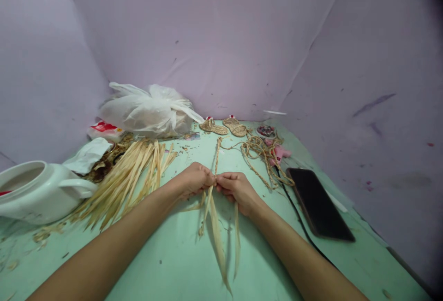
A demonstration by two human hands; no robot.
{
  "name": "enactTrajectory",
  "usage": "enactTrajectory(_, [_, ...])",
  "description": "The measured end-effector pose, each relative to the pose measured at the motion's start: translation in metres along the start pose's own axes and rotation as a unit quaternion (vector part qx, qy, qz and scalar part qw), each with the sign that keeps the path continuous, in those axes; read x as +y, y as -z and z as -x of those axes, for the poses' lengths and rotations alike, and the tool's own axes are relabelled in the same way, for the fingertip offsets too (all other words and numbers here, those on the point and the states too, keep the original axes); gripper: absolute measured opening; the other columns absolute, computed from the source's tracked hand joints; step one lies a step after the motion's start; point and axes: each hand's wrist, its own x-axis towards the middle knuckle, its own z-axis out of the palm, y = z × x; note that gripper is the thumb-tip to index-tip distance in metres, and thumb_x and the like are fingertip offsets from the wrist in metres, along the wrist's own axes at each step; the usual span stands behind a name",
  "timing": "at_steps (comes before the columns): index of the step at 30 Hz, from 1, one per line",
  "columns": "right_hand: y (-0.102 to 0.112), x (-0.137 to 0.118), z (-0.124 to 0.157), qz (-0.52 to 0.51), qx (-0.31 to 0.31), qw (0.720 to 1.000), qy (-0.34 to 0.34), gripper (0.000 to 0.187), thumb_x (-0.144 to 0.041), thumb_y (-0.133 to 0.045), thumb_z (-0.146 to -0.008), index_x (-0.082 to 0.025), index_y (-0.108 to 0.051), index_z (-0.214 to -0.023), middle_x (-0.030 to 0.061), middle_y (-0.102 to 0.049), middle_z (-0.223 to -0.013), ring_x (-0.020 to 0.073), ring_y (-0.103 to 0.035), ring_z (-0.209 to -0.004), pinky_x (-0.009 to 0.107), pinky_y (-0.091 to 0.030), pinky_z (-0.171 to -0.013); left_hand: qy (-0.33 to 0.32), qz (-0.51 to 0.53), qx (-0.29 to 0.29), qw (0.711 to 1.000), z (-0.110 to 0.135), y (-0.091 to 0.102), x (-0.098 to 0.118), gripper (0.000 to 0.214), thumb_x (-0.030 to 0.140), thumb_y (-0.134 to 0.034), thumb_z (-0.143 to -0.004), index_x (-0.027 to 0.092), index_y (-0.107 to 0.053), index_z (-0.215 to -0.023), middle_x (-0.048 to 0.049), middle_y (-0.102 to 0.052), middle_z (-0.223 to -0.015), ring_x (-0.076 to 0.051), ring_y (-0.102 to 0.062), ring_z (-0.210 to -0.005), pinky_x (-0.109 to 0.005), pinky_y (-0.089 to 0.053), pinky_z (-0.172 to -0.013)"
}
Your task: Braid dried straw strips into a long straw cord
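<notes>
My left hand [194, 180] and my right hand [236, 188] meet at the middle of the green table [166, 255], both pinched shut on a braided straw cord [217, 153]. The braid runs away from my fingers toward the back wall. Loose flat straw strips [217, 229] hang from the pinch point toward me across the table. A pile of loose straw strips [128, 179] lies fanned out to the left of my left hand.
A white plastic jug [34, 190] lies at the left edge. White plastic bags [148, 109] sit at the back. Two small woven sandals [224, 126], a coil of braided cord [263, 153], a pink glue gun [278, 152] and a dark phone [318, 202] lie on the right.
</notes>
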Motion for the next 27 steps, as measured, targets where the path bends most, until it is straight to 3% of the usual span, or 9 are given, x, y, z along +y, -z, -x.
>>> enactTrajectory(5, [-0.003,0.007,-0.003,0.039,0.071,0.996,0.036,0.022,-0.034,-0.059,-0.061,-0.013,-0.054,-0.056,-0.0032,-0.046,-0.045,0.0029,-0.026,-0.035,0.021,-0.013,-0.037,0.000,0.027,-0.009,1.000,0.003,-0.001,0.002,0.013,0.023,-0.051,-0.060,0.016,-0.045,-0.052,0.0083,-0.024,-0.037,-0.003,-0.017,-0.029,-0.021,-0.008,-0.032])
enactTrajectory(12, [-0.005,0.010,-0.004,0.062,0.097,0.992,0.055,0.024,-0.034,-0.058,-0.064,-0.013,-0.054,-0.051,-0.0048,-0.044,-0.041,0.0029,-0.025,-0.035,0.021,-0.016,-0.038,0.008,0.054,-0.032,0.998,0.003,0.003,0.001,0.031,0.035,-0.062,-0.059,0.017,-0.038,-0.049,0.0089,-0.023,-0.038,-0.002,-0.017,-0.030,-0.021,-0.006,-0.033])
enactTrajectory(18, [-0.005,0.009,-0.003,0.056,0.084,0.994,0.051,0.027,-0.037,-0.057,-0.064,-0.014,-0.053,-0.052,-0.0053,-0.042,-0.041,0.0028,-0.024,-0.034,0.021,-0.015,-0.038,-0.019,0.031,-0.105,0.994,-0.001,0.013,-0.004,0.026,0.034,-0.068,-0.054,0.012,-0.054,-0.061,0.0070,-0.033,-0.040,-0.002,-0.023,-0.033,-0.019,-0.011,-0.034])
enactTrajectory(24, [-0.003,0.010,-0.003,0.033,0.055,0.997,0.047,0.032,-0.040,-0.053,-0.068,-0.014,-0.049,-0.049,-0.0068,-0.032,-0.036,0.0031,-0.019,-0.034,0.021,-0.010,-0.037,0.002,0.034,-0.066,0.997,-0.006,0.011,-0.010,0.021,0.031,-0.063,-0.058,0.012,-0.059,-0.065,0.0073,-0.031,-0.039,-0.002,-0.017,-0.032,-0.020,-0.007,-0.034])
enactTrajectory(27, [-0.001,0.009,-0.003,-0.024,0.016,0.999,0.038,0.024,-0.033,-0.053,-0.066,-0.013,-0.053,-0.054,-0.0042,-0.040,-0.043,0.0026,-0.019,-0.036,0.021,-0.008,-0.037,0.002,0.032,-0.059,0.998,-0.004,0.011,-0.008,0.021,0.031,-0.063,-0.057,0.011,-0.059,-0.064,0.0062,-0.034,-0.040,-0.002,-0.017,-0.032,-0.020,-0.006,-0.034])
